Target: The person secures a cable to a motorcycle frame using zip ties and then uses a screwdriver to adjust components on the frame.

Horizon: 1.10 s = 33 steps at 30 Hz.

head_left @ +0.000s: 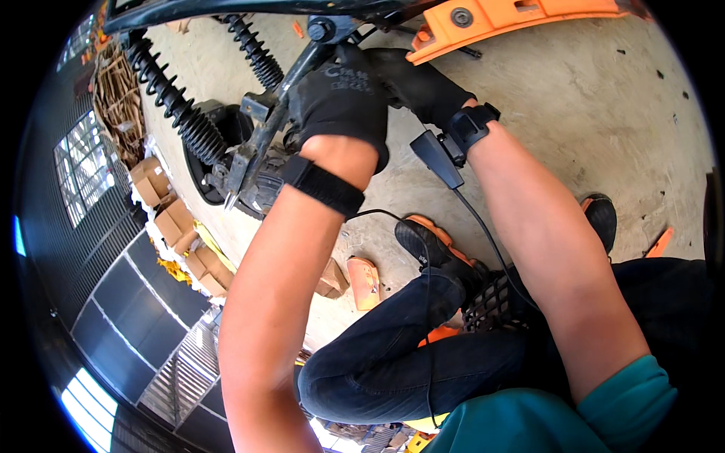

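Observation:
Both my hands wear black gloves and are close together under a dark vehicle frame [226, 16]. My left hand [338, 98], its back toward me, is curled beside a slanted metal bar [291, 83], just below a large bolt [322, 30]. What its fingers close on is hidden. My right hand [419, 84] reaches in from the right, beneath an orange panel [521, 23]. Its fingers disappear behind the left hand and the frame. Two black coil-spring shock absorbers [175, 98] stand left of the bar.
Cardboard boxes [177, 223] lie along the left, near a stack of brown sheets [121, 106]. An orange piece [364, 283] lies on the concrete floor [529, 151] near my shoe [434, 245]. Cables run from the straps on my wrists, one with a small black device [436, 157].

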Tool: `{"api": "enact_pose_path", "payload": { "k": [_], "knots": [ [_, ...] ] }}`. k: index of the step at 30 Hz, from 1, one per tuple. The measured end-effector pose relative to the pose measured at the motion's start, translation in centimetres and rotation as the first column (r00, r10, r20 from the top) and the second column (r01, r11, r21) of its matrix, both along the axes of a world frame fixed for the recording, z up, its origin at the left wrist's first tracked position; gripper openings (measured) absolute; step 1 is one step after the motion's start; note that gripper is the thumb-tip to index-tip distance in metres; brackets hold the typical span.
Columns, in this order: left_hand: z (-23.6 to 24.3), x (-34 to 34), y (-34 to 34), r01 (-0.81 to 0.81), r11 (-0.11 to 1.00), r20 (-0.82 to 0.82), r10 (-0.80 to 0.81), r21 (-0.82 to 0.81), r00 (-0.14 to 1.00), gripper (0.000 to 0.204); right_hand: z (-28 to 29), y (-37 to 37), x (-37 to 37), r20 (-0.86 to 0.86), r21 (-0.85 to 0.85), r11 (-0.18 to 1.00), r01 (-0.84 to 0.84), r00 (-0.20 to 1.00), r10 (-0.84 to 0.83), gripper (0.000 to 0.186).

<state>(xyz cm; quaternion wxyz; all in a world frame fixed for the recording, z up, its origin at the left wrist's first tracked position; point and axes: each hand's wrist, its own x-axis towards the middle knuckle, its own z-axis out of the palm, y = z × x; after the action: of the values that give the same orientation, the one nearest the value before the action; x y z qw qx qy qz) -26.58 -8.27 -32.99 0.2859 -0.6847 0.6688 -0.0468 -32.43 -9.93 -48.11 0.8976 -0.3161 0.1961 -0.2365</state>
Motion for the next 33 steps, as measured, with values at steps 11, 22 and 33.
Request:
{"api": "enact_pose_path", "payload": {
  "k": [11,22,33],
  "knots": [
    [0.0,0.9,0.2,-0.001,0.995,-0.038,0.005,0.104,0.999,0.027,1.6,1.9,1.5,0.077,0.458,0.887,0.061,0.991,-0.108,0.03],
    [0.2,1.2,1.0,-0.006,0.996,-0.049,0.01,0.088,0.999,0.037,2.5,1.5,0.3,-0.014,0.198,0.975,0.1,0.995,-0.099,0.024],
    [0.3,1.8,1.1,0.066,0.998,-0.077,-0.065,0.011,0.995,0.036,2.3,1.0,-0.6,-0.064,0.257,0.964,0.074,0.996,-0.059,0.032]
  ]
}}
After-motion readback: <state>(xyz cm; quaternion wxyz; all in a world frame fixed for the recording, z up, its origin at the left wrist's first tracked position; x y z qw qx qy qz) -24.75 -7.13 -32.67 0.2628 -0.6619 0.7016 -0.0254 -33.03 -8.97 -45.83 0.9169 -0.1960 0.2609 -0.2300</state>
